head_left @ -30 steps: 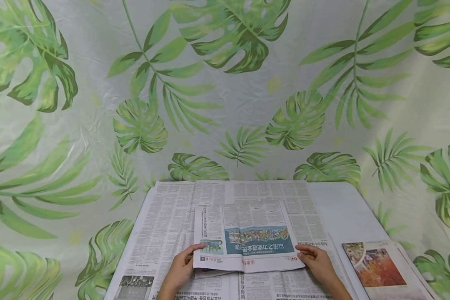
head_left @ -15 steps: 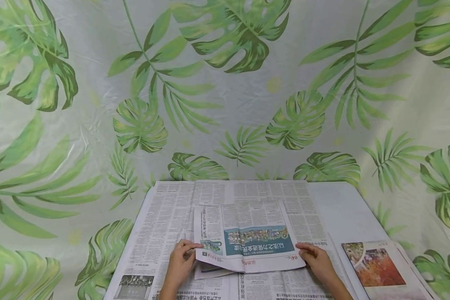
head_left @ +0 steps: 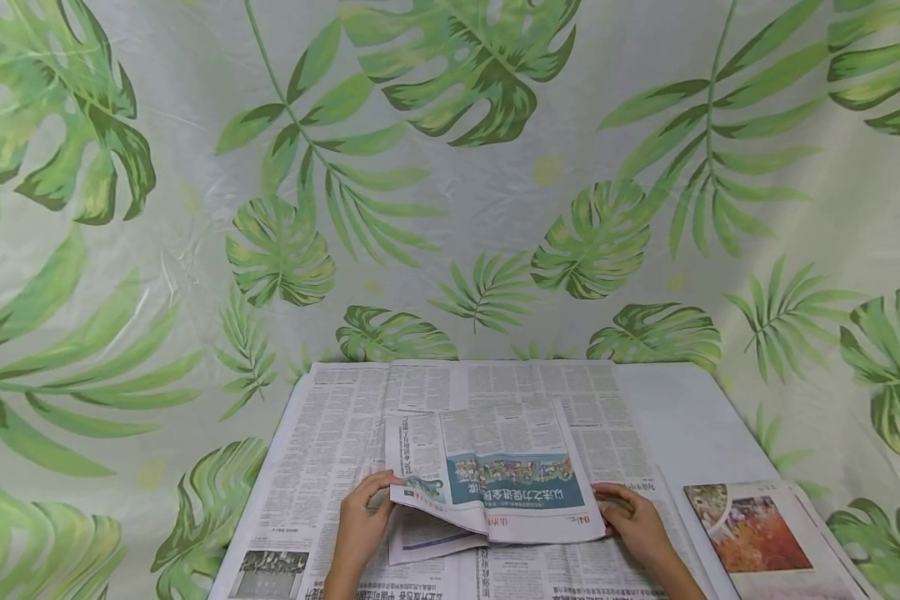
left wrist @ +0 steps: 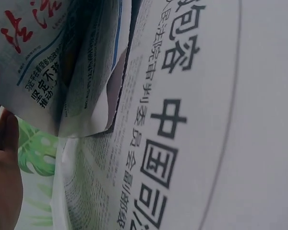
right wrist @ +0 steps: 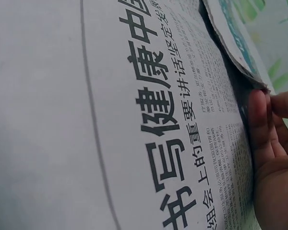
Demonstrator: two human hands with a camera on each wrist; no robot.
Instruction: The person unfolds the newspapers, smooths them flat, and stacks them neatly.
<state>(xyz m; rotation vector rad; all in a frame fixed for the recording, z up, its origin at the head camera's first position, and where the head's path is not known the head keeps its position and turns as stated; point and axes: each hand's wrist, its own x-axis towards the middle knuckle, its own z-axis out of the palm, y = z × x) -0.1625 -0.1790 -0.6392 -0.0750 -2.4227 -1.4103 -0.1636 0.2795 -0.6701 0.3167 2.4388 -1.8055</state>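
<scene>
A folded newspaper [head_left: 510, 479] with a teal picture panel lies in front of me. My left hand [head_left: 365, 517] pinches the near left corner of its upper layer and holds it lifted, with the layer below showing underneath. In the left wrist view the raised sheet [left wrist: 33, 91], printed with red characters, curves away from the fingers. My right hand [head_left: 633, 521] is at the newspaper's right edge. Its thumb and fingers [right wrist: 261, 120] pinch the corner in the right wrist view.
Large open newspaper sheets [head_left: 330, 442] cover most of the white table [head_left: 667, 417]. At the right sits another stack of printed paper [head_left: 772, 533] with a red-orange picture. A leaf-patterned curtain [head_left: 480, 192] hangs behind the table.
My left hand has raised the newspaper's near left corner and shifted slightly up, baring more of the layer beneath. The right hand has stayed almost in place at the right edge.
</scene>
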